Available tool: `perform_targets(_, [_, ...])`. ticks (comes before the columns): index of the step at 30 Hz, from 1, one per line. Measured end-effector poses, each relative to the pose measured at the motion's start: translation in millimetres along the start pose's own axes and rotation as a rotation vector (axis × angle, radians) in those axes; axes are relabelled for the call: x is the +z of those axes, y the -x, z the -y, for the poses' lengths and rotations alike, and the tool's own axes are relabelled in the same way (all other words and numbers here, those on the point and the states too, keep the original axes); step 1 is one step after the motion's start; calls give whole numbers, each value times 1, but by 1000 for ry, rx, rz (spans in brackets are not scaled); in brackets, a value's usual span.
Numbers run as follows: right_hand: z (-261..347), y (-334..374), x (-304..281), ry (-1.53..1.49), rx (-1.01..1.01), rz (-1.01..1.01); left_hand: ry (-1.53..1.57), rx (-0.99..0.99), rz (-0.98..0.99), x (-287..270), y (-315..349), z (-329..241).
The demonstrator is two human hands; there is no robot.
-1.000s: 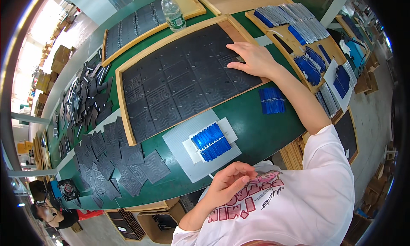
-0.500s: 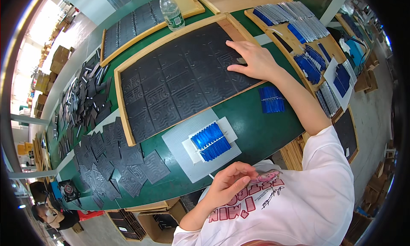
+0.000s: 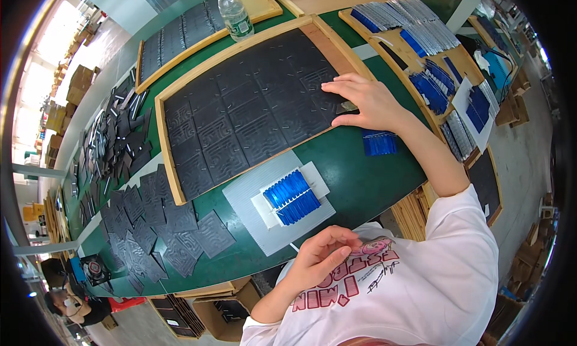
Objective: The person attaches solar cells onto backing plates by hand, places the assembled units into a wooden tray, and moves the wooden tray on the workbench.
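Observation:
My right hand (image 3: 374, 104) reaches over the right end of a wood-framed board (image 3: 166, 148) covered with black patterned sheets (image 3: 246, 109). Its fingers and thumb are spread, near the sheets' edge. A small greyish scrap (image 3: 347, 107) shows between thumb and fingers; I cannot tell whether the hand touches it. Close to my shirt, my left hand (image 3: 321, 257) hangs with loosely curled fingers, thumb apart, and nothing visible in it. In front of it, a bundle of blue strips (image 3: 293, 197) lies on white pieces atop a grey ribbed sheet (image 3: 243, 209). My right wrist partly covers another blue bundle (image 3: 380, 143).
Loose black sheets (image 3: 144, 232) spread at the left, below a heap of dark strips (image 3: 117, 142). Behind the board stand a water bottle (image 3: 234, 15) and another framed tray (image 3: 180, 39). A wooden tray (image 3: 415, 51) at the right carries silver and blue strips.
My right hand has moved toward me along the board's right end and now partly covers the blue bundle there. My left hand has hardly moved. The whole view has shifted slightly.

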State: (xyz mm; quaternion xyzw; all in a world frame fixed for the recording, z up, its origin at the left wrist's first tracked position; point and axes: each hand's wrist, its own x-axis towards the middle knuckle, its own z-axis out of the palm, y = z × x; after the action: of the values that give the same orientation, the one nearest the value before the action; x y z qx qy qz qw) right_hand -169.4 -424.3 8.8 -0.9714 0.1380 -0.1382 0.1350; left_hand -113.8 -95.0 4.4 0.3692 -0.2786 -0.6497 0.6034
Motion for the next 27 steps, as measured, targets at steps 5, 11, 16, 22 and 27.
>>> perform_targets(5, [-1,12,-7,2,-22,-88,-9,-15,47,4,-1,1])
perform_targets(11, [10,107,-83,-568,223,-782,-124,18,17,10,-8,4])
perform_targets(16, [-27,272,-98,-484,570,-1431,-350,102,-17,19,-24,18])
perform_targets(22, [-70,422,66,-784,1615,-1002,-460,190,8,42,-51,29])
perform_targets(27, [-92,377,136,-1178,1517,-998,-499,131,59,62,-50,36])
